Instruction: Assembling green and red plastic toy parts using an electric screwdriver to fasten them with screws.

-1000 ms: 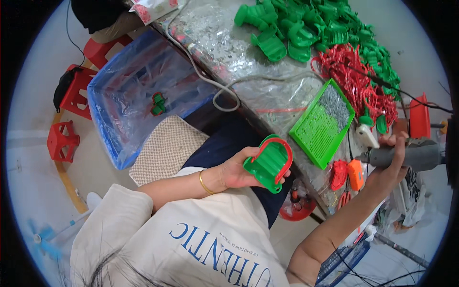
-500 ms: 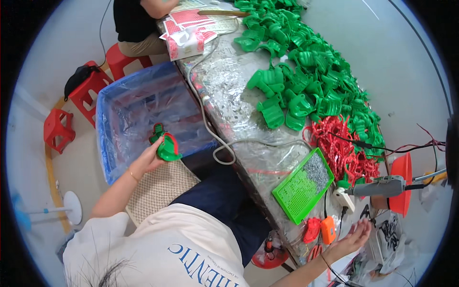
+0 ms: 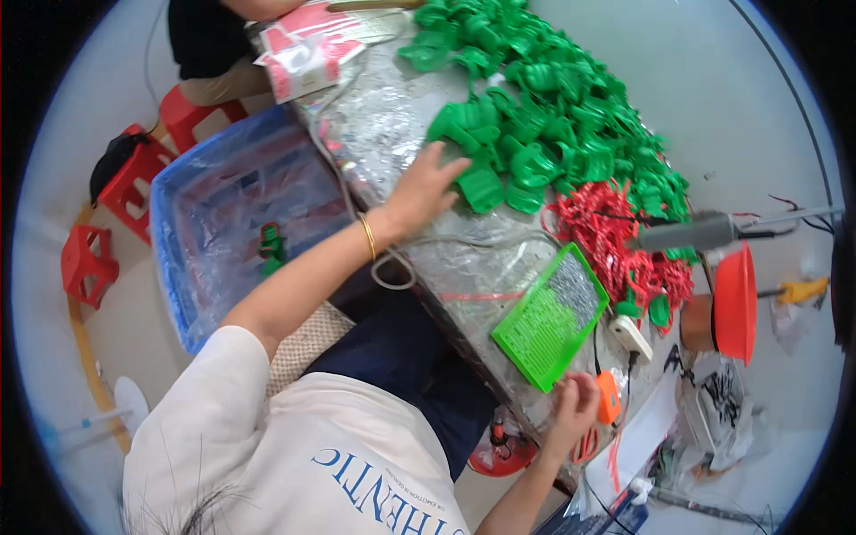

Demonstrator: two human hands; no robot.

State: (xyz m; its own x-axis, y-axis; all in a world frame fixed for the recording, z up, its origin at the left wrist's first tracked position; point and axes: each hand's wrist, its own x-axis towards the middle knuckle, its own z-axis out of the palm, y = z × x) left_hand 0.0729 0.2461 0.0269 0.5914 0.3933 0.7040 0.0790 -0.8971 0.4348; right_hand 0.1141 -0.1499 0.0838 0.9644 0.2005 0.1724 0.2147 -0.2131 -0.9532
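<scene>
My left hand point(image 3: 426, 192) reaches over the table with fingers apart and nothing in them. Its fingertips are beside the near edge of a heap of green curved plastic pieces point(image 3: 535, 165). My right hand point(image 3: 578, 410) is at the lower corner of a bright green tray point(image 3: 535, 348) holding small grey metal bits. Its fingers are bent together, and whatever lies in or under them is hidden. Just right of it sits an orange box point(image 3: 609, 398). A green piece with some red point(image 3: 271, 241) lies inside the blue plastic-lined bin point(image 3: 169, 259).
A pile of red straps point(image 3: 593, 227) borders the green heap. A grey power screwdriver point(image 3: 687, 233) hangs over the table's right side, near a red basin point(image 3: 736, 303). A grey cable point(image 3: 464, 239) crosses the table. Red stools point(image 3: 89, 266) and another person point(image 3: 209, 45) are at left.
My left hand has let go of the green piece with the red band and moved right, from the bin to the heap. My right hand has come left toward the tray, its fingers curling.
</scene>
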